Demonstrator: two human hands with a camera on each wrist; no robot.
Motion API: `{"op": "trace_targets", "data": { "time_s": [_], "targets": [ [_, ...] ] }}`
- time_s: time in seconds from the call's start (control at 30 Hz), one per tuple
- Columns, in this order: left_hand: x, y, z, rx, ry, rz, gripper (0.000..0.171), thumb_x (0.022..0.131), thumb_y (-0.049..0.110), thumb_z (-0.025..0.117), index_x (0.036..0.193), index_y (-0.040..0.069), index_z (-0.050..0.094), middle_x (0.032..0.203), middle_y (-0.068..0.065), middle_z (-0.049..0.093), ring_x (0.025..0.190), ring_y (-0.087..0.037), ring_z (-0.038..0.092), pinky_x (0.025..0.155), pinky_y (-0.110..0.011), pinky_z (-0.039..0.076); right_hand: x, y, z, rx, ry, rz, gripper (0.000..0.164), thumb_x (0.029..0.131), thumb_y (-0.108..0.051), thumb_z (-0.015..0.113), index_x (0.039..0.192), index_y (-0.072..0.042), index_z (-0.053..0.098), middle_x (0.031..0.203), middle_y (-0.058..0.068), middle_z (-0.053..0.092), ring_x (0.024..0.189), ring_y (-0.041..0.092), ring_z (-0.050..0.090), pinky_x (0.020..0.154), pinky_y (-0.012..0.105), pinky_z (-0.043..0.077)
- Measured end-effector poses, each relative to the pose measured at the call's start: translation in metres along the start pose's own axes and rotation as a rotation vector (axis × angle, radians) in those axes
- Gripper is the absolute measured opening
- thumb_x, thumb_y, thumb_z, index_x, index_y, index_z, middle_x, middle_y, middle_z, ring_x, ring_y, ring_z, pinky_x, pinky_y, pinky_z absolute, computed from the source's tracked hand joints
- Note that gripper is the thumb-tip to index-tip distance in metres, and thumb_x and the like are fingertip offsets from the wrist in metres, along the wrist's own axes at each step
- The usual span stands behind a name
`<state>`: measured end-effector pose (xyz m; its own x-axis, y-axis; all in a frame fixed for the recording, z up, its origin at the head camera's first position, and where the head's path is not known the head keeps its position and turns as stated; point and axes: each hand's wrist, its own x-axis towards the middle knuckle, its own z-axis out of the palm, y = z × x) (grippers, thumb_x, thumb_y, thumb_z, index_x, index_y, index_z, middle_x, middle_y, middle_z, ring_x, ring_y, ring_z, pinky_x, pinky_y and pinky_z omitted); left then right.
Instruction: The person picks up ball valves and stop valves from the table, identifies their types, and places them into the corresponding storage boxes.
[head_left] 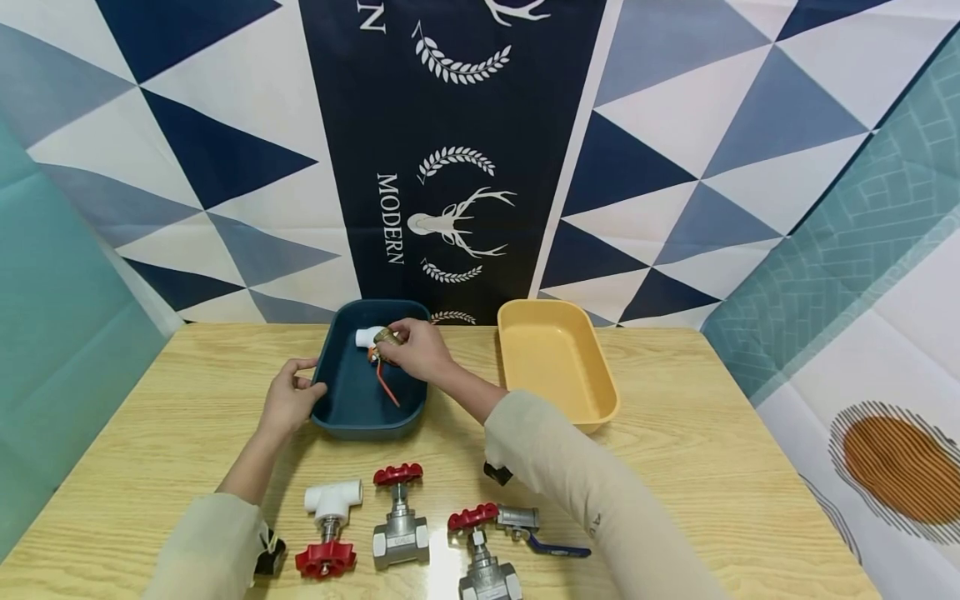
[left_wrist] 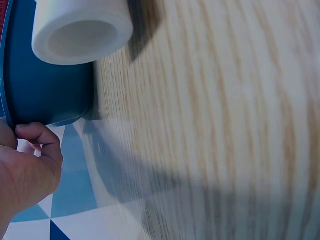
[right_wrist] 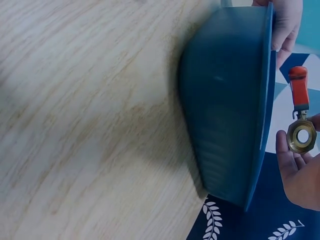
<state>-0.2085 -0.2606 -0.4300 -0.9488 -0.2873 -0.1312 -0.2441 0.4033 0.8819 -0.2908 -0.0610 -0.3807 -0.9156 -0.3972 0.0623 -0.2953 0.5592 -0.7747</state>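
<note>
My right hand (head_left: 422, 352) pinches a brass ball valve (right_wrist: 292, 140) with a long red-orange lever (right_wrist: 299, 92) above the dark blue basin (head_left: 360, 398). In the right wrist view, the valve's round port faces the camera, past the basin's rim. A white pipe fitting (head_left: 366, 337) lies inside the basin towards the back, partly hidden by the valve and fingers. At the basin's left side, my left hand (head_left: 288, 398) grips the rim between thumb and fingers, which the left wrist view shows up close (left_wrist: 32, 167).
A yellow basin (head_left: 558, 362) stands to the right. Nearer me lie a white tee valve with a red handwheel (head_left: 330, 504), two steel gate valves (head_left: 401, 533) (head_left: 489, 579) with red handwheels, and a small steel valve (head_left: 517, 518) with a blue lever. A patterned cloth wall (head_left: 465, 125) rises behind.
</note>
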Motion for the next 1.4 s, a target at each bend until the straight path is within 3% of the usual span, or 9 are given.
{"op": "trace_targets", "data": {
  "time_s": [1.0,1.4],
  "targets": [
    [0.001,-0.002,0.001,-0.044,0.011,0.002,0.045,0.089,0.007,0.053,0.133,0.005,0.044,0.08,-0.003,0.045,0.059,-0.01,0.043,0.049,-0.023,0.04,0.007,-0.002,0.033,-0.033,-0.008,0.003,0.036,0.084,-0.028,0.067,0.113,-0.006,0.064,0.099,0.007,0.064,0.079,0.01,0.055,0.064,0.017,0.044],
    [0.001,-0.002,0.0,-0.047,0.006,0.004,0.045,0.089,0.007,0.053,0.133,0.004,0.044,0.079,-0.003,0.046,0.056,-0.009,0.043,0.048,-0.023,0.04,0.012,-0.001,0.041,-0.047,-0.034,0.059,0.038,0.084,-0.031,0.067,0.115,-0.009,0.063,0.104,0.006,0.063,0.083,0.011,0.056,0.066,0.019,0.046]
  ]
}}
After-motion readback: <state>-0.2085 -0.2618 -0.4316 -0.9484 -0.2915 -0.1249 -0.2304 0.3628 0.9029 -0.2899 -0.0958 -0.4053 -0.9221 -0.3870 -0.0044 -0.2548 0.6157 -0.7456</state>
